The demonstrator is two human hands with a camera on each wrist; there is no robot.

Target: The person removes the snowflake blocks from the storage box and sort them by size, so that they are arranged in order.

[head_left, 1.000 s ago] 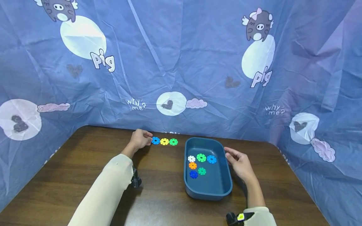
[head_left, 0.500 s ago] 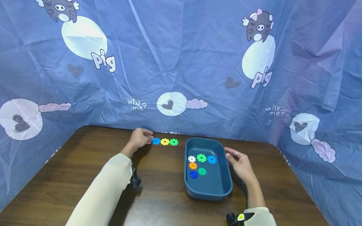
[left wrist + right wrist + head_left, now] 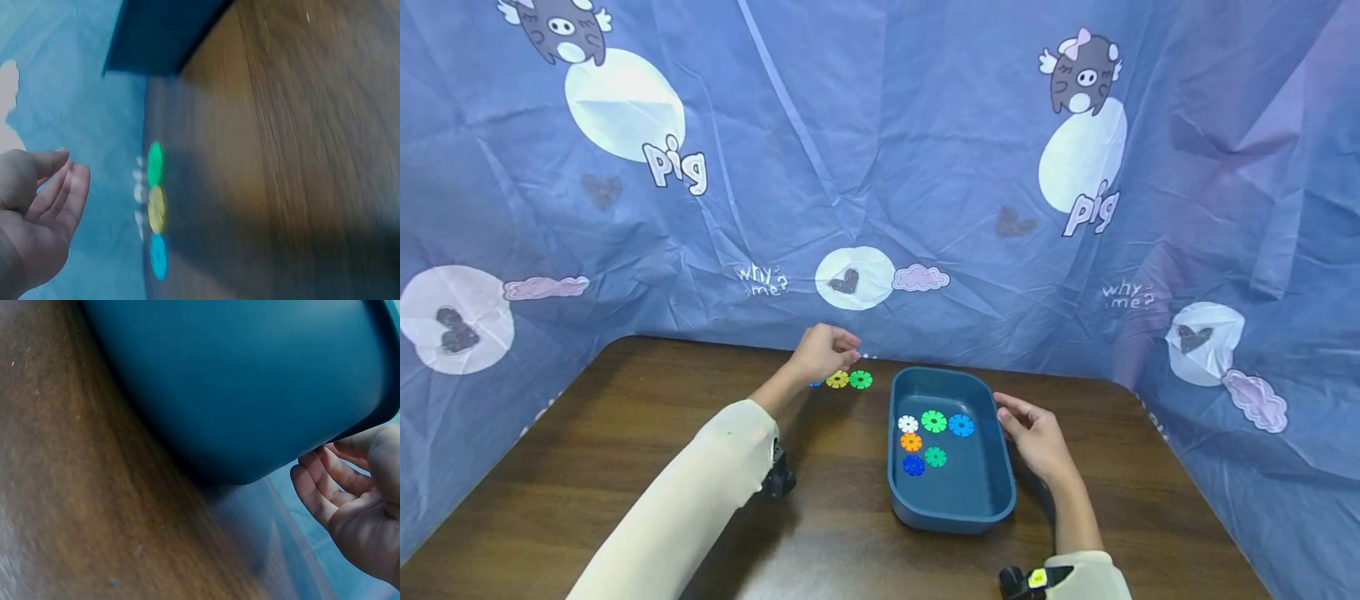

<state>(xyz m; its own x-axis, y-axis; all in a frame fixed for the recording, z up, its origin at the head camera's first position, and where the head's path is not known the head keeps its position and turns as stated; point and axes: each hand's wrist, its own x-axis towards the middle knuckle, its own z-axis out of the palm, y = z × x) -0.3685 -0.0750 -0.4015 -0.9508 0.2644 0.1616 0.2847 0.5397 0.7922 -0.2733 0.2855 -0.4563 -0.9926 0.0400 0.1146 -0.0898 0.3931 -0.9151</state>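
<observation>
My left hand (image 3: 825,353) is raised over a row of flower-shaped plastic discs at the table's back edge, its fingers loosely bent and nothing between them. In that row are a blue disc (image 3: 159,257), a yellow disc (image 3: 157,209) and a green disc (image 3: 861,379); in the head view the hand partly covers the blue one. A dark blue plastic bin (image 3: 951,522) stands right of them. Against the bin's right outer wall, just below the rim, my right hand (image 3: 1041,442) rests its fingertips, with the fingers relaxed.
Inside the bin lie several more discs, among them a white disc (image 3: 907,425), an orange disc (image 3: 911,442) and a dark blue disc (image 3: 913,465). The brown wooden table (image 3: 835,533) ends at a hanging blue printed cloth (image 3: 880,167).
My left hand has left the blue disc at the row's left end, rising and moving right over the row. The right hand stays at the bin, and the discs keep their places.
</observation>
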